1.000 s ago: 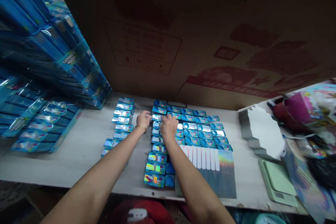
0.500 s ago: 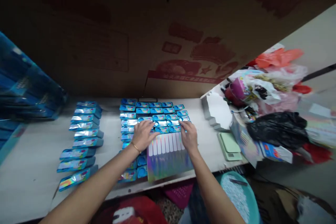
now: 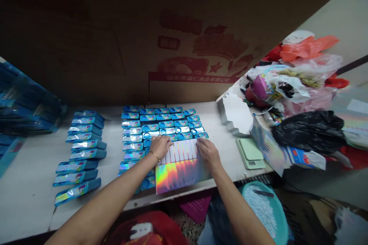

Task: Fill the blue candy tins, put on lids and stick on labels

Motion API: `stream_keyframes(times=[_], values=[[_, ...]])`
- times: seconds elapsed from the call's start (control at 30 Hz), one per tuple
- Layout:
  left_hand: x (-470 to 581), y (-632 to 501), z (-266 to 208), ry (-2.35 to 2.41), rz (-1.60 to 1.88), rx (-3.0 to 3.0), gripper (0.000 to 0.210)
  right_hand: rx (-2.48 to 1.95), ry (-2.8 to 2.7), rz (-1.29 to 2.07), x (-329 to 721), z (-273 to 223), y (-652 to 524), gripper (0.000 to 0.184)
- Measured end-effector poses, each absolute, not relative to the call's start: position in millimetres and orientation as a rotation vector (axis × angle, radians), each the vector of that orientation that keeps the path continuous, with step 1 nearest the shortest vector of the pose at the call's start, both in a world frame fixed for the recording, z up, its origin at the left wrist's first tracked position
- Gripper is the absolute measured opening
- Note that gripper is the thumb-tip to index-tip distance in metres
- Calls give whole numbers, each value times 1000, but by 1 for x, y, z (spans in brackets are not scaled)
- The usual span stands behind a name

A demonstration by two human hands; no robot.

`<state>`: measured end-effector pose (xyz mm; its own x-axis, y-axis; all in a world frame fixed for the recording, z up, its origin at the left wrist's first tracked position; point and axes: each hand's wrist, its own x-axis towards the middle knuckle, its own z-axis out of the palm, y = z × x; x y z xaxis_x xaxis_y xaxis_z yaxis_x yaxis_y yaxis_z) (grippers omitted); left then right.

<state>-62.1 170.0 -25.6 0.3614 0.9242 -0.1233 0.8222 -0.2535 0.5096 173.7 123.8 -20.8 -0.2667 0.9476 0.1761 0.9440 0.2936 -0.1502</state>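
A shiny rainbow-foil sheet [image 3: 182,176], with a row of white strips [image 3: 184,151] along its far part, lies over the near blue boxes. My left hand [image 3: 160,147], a thin bangle at its wrist, holds the sheet's far left corner, fingers bent together. At the far right corner my right hand [image 3: 209,154] pinches the edge between thumb and fingers. Just beyond both hands, flat blue boxes [image 3: 163,116] with round recesses lie in close rows. The sheet hides some of the nearer boxes.
Another column of blue boxes [image 3: 83,143] stands at the left. A large carton [image 3: 184,92] walls off the back. On the right are stacked white cards [image 3: 237,115], a green scale [image 3: 250,153] and piled plastic bags [image 3: 309,132]. A teal basin [image 3: 280,210] sits below the table edge.
My view has turned slightly right. Both hands have come a little nearer with the sheet, away from the far boxes. My left fingers have drawn together, and the foil reflects more brightly.
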Motion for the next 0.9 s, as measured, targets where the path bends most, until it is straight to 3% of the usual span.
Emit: stream_keyframes(times=[0.33,0.53,0.7,0.9], values=[[-62,164,-31,1477,428,2190,22,-1694,-2169,204,145,143,119,14],[-95,148,5,1266,918,1776,33,-1812,-2059,476,95,112,159,12],[-124,139,24,1141,983,1418,54,-1819,-2073,612,53,84,181,14],[-151,148,11,1155,1085,1071,46,-1784,-2043,799,10,63,198,15]])
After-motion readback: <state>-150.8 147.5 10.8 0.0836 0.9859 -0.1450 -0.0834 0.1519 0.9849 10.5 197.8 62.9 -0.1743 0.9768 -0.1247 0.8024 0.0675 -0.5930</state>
